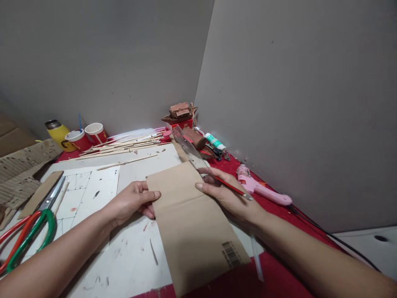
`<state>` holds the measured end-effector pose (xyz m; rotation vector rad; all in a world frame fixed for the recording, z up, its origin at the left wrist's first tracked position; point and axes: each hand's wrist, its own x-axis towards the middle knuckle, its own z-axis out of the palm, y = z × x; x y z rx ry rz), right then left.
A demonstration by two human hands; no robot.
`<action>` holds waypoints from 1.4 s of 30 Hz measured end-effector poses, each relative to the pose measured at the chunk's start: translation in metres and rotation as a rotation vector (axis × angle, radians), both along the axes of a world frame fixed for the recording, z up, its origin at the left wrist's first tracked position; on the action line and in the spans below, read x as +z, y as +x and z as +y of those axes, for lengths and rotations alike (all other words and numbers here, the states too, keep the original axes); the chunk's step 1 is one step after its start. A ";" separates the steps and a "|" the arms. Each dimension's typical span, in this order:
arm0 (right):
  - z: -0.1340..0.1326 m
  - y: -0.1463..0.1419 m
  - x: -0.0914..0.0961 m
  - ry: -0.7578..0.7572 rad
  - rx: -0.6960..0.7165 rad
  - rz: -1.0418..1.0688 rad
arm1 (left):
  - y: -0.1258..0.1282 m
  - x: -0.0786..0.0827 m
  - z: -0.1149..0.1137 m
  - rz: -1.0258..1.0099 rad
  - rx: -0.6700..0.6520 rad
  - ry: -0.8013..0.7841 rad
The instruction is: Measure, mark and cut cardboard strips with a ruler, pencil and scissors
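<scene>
A brown cardboard sheet (189, 223) with a barcode lies on the white work board (124, 256). My left hand (133, 200) grips its left edge, thumb on top and fingers curled under. My right hand (226, 192) rests on the sheet's right edge and holds a red pencil (232, 188) together with a clear plastic ruler (189, 149) that slants away toward the corner.
Scissors with red and green handles (34, 223) lie at the left beside corrugated cardboard scraps (21, 165). Wooden sticks (124, 147), two red cups (88, 136) and a yellow bottle (58, 134) line the back wall. A pink glue gun (263, 190) and its cable lie right.
</scene>
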<state>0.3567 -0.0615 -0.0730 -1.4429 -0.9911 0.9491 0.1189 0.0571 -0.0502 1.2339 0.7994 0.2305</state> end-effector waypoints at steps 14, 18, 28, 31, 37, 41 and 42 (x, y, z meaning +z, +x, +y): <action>0.004 0.003 0.005 -0.011 0.002 -0.108 | 0.002 -0.002 -0.003 -0.027 0.027 0.028; 0.004 0.003 0.009 -0.018 0.030 -0.233 | 0.000 -0.002 0.002 -0.003 -0.007 0.024; 0.002 0.010 -0.001 0.082 0.064 -0.620 | -0.003 -0.001 0.010 0.207 -0.062 0.123; 0.003 0.012 -0.005 0.086 0.072 -0.655 | -0.004 0.003 0.014 0.254 -0.038 0.217; 0.002 0.012 0.005 0.091 0.090 -0.709 | -0.020 0.028 -0.010 0.450 -0.067 0.680; 0.000 0.011 0.012 0.113 0.096 -0.736 | -0.036 0.027 -0.062 0.448 -0.348 1.172; 0.000 0.011 0.012 0.112 0.099 -0.740 | -0.040 0.021 -0.074 0.391 -0.394 1.289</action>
